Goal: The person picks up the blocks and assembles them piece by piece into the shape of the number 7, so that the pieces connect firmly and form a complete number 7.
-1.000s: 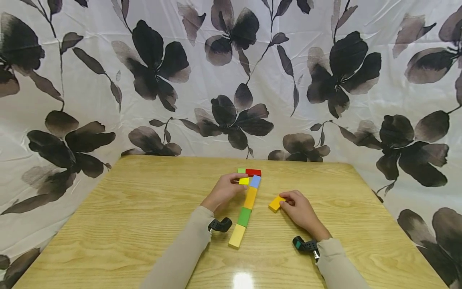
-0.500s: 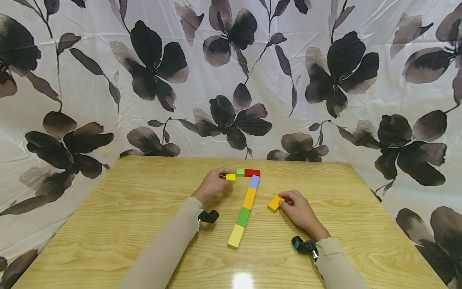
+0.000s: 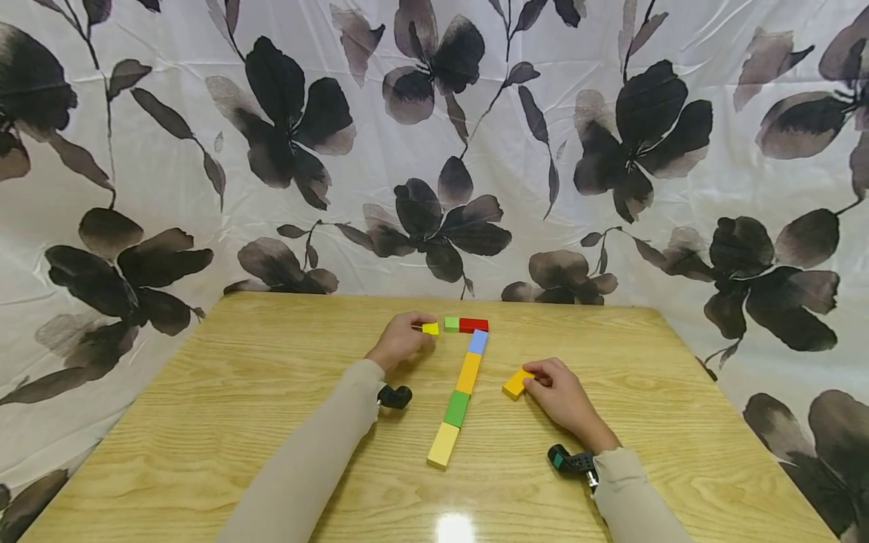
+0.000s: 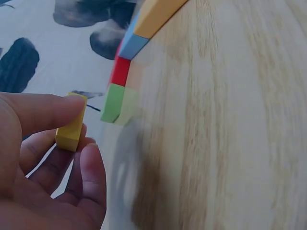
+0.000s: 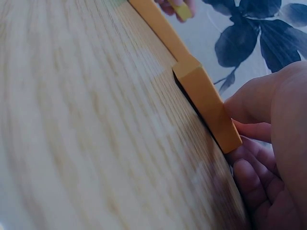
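Between thumb and fingers, my left hand (image 3: pixel 402 341) pinches a small yellow block (image 4: pixel 72 125), just left of a light green block (image 3: pixel 452 324). That green block touches a red block (image 3: pixel 474 325) at the far end of a row. From the red one, the row runs toward me: a blue block (image 3: pixel 478 342), an orange block (image 3: pixel 468 372), a green block (image 3: pixel 457 408) and a pale yellow block (image 3: pixel 443 445). Right of the row, my right hand (image 3: pixel 560 392) pinches the near end of another orange block (image 5: pixel 207 105), low at the tabletop.
The blocks lie on a wood-grain table (image 3: pixel 271 422). Behind its far edge hangs a white cloth (image 3: pixel 380 249) with dark flowers. A black camera mount is strapped to each wrist.
My left hand has moved left and slightly away from me with the yellow block, uncovering the light green block. The right hand has stayed in place on the orange block.
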Available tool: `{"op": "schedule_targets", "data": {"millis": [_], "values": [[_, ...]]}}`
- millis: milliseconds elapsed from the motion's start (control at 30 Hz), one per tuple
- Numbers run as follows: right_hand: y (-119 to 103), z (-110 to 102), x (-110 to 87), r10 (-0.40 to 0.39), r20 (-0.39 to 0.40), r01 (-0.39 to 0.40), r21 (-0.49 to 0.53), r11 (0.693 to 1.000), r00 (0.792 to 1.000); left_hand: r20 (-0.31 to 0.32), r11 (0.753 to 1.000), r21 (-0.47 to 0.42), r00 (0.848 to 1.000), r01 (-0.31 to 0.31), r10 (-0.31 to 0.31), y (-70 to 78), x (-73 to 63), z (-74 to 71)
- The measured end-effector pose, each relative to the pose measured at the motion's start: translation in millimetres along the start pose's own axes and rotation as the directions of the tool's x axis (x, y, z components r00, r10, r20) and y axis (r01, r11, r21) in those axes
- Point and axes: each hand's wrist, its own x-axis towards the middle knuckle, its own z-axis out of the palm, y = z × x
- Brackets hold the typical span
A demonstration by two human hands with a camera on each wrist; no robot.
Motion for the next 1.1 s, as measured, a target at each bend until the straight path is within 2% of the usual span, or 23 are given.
{"op": "schedule_targets", "data": {"millis": [333,633,967,1100], "values": [[-2,-1,0.8,0.001,0.0,-0.001,0.017,1.0,1.0,-0.029,1.0,-0.018,1.0,-0.002,0.002,-2.7,5.6,5.6],[-3,-1,-0.8,0.005,-0.006,-0.005,0.013,1.0,1.0,-0.052,0.998,0.066,0.998,-0.023,0.027,-5.0,12.1,7.7],[-1,-1,0.3,0.008,0.005,-0.008,0.004,1.0,1.0,-0.049,0.996,0.09,0.998,-0.021,0.026,-2.7,16.7,7.7],[-2,-1,0.1,0.012,0.004,-0.012,0.004,1.0,1.0,-0.046,0.991,0.128,0.999,-0.022,0.029,-3.5,20.3,9.2]]}}
